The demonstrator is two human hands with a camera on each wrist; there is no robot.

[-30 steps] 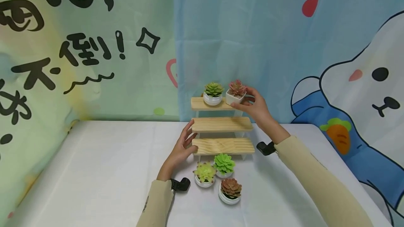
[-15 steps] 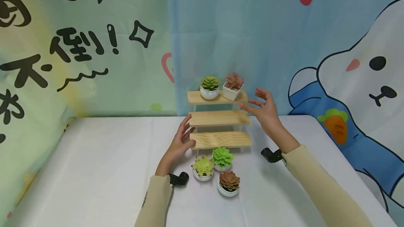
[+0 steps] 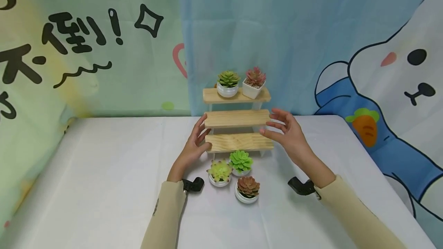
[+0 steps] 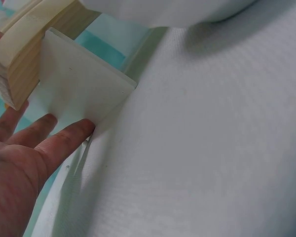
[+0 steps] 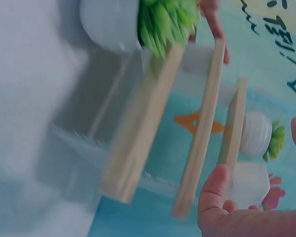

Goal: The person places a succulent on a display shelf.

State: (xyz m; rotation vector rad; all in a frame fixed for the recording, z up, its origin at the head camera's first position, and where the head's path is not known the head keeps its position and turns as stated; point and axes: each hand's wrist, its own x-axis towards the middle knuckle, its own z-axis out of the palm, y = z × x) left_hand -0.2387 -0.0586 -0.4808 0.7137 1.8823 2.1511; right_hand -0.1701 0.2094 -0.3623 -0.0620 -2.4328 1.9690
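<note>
A three-tier wooden stand [image 3: 237, 118] stands on the white table. On its top tier sit a green succulent in a round white pot [image 3: 228, 83] and a pink succulent in a square white pot [image 3: 254, 82]. My left hand [image 3: 198, 141] rests against the stand's left end; the left wrist view shows its straight fingers [image 4: 64, 140] touching the translucent side panel [image 4: 79, 84]. Beside the stand's right end my right hand [image 3: 277, 126] hovers with relaxed, spread fingers and holds nothing. The blurred right wrist view shows the shelves edge-on [image 5: 143, 118] and my thumb [image 5: 214, 195].
Three potted succulents stand on the table in front of the stand: yellow-green [image 3: 219, 172], bright green [image 3: 240, 162] and reddish-brown [image 3: 247, 189]. A printed cartoon curtain [image 3: 104, 49] hangs right behind the table's far edge. White cloth [image 3: 104, 172] stretches to both sides.
My right hand let go of the square pot on the top tier and dropped back to the height of the lower tiers. The left hand stayed on the stand's left end.
</note>
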